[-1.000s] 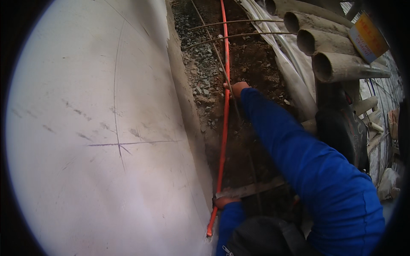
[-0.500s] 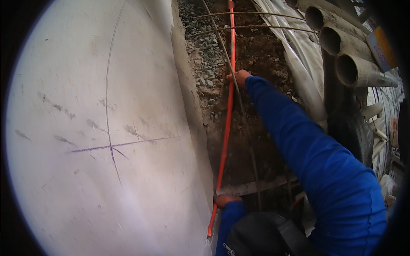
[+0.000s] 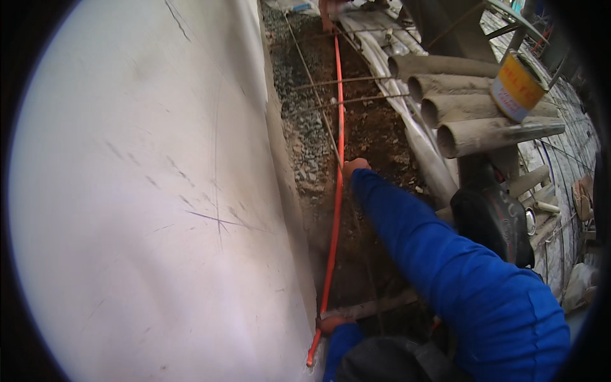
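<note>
A long orange tube [image 3: 338, 210] runs lengthwise over a strip of bare soil, beside a pale wall-like surface [image 3: 159, 254]. Near its lower end, my left hand [image 3: 333, 325] is closed around it, close to the wall's edge. Farther up, my right hand [image 3: 356, 167] grips the tube with the arm stretched out; its fingers are partly hidden. A thin steel rod [image 3: 323, 114] slants down past the right hand. At the far end, another person's hand [image 3: 326, 18] is at the tube.
Grey gravel [image 3: 299, 137] lies along the wall. Bent rebars [image 3: 375, 98] cross the strip. To the right are several dusty pipes [image 3: 471, 134] with a yellow and white can [image 3: 519, 89] on them, a black boot [image 3: 499, 219], and pale plastic sheeting [image 3: 420, 134].
The view has tilted toward the far end, bringing in the other person's hand and more of the pipes and can. Both my hands still hold the tube.
</note>
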Available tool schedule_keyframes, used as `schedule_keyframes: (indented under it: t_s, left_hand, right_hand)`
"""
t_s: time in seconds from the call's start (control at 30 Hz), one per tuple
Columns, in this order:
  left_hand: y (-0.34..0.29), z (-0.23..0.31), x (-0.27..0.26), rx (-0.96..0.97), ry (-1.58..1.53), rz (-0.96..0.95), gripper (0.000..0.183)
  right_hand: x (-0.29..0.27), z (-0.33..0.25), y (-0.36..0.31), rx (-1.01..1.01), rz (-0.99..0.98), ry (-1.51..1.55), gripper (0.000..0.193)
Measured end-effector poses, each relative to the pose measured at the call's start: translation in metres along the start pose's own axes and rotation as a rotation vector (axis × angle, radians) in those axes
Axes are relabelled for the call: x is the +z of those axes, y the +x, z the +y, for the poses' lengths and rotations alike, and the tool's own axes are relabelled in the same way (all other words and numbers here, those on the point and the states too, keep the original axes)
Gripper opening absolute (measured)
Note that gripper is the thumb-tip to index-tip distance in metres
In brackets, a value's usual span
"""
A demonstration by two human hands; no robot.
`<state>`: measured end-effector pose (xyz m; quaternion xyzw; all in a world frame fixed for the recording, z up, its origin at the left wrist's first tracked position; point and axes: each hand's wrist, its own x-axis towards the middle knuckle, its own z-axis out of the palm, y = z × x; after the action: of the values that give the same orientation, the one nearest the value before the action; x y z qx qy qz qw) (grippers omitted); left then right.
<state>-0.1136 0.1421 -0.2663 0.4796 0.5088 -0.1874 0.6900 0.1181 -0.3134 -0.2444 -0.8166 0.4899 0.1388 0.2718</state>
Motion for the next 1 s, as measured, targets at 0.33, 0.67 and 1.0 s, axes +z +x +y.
schedule_keyframes:
  t_s: [0.33,0.67,1.0]
  left_hand:
    - [-0.015,0.015,0.01,0.034,-0.018,-0.087,0.067]
    - [-0.008,0.02,0.007,0.047,-0.029,-0.099,0.068]
    - [-0.016,0.028,-0.017,-0.066,0.043,-0.099,0.069]
  right_hand:
    - [-0.091,-0.067,-0.249,-0.39,0.102,0.47,0.042]
    - [-0.194,0.097,-0.484,-1.038,-0.522,0.273,0.036]
    - [-0.152,0.123,-0.48,-0.943,-0.442,0.073,0.031]
